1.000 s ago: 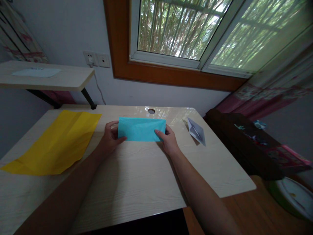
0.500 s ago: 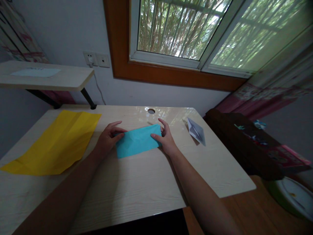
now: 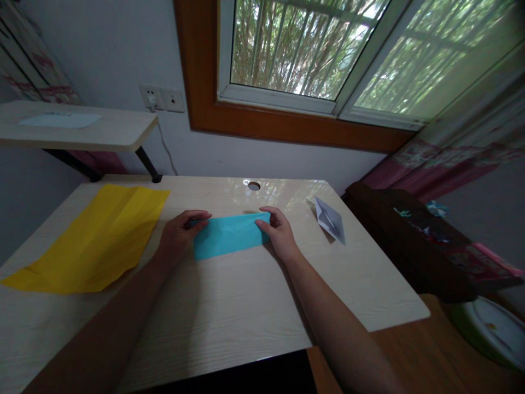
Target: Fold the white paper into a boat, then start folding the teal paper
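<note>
Turquoise folded paper strip (image 3: 229, 235): my left hand (image 3: 177, 236) and right hand (image 3: 279, 234) pinch its ends, mid-fold, I judge; next, a firm crease.

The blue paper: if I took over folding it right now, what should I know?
Left hand: fingers on the left end of the blue paper.
Right hand: pinching its right end.
The blue paper lies folded into a long strip on the desk, mid-table.
Yellow sheet, creased, lies unfolded at left; a small white folded boat sits at right.
Done: the strip fold. Left: probably pressing the crease and further folds.
</note>
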### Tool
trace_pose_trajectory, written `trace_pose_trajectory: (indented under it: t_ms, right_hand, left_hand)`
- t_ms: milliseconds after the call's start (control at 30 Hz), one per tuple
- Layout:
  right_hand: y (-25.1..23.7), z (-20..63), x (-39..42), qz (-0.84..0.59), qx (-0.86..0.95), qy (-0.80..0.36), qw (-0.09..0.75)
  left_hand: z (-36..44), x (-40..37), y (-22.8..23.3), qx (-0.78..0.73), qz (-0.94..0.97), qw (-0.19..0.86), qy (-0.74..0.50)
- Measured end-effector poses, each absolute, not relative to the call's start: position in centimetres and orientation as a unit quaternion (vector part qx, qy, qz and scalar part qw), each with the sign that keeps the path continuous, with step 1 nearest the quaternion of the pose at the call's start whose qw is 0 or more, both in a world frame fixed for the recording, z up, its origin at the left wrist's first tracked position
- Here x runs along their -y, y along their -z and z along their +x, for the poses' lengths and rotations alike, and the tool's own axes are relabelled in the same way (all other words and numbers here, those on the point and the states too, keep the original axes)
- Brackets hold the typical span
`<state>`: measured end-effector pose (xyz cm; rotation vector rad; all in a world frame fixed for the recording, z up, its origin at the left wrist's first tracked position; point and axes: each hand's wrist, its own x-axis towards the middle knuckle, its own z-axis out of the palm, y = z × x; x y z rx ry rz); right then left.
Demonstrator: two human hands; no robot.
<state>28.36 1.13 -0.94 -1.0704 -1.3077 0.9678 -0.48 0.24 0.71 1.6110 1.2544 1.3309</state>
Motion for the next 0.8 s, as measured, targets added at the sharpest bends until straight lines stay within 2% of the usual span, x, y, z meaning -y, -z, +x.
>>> trace_pose_trajectory:
  t_ms: [167,433,800]
  right_hand:
    - [0.8,28.4,-1.2,-0.464,0.542,-0.399,0.576]
    - [0.9,28.6,-1.5,-0.479,0.512,-0.384,0.601]
    - [1.0,28.6,-1.7,-0.488,0.494,-0.383,0.61]
  left_hand:
    - [-0.5,-0.7,-0.5,-0.478,0.595,0.381,-0.523]
    - [-0.3,-1.1,-0.2,-0.385,0.545,0.473,-0.575]
    - [-0.6,-1.4,0.8,-0.326,0.561,0.491,-0.582]
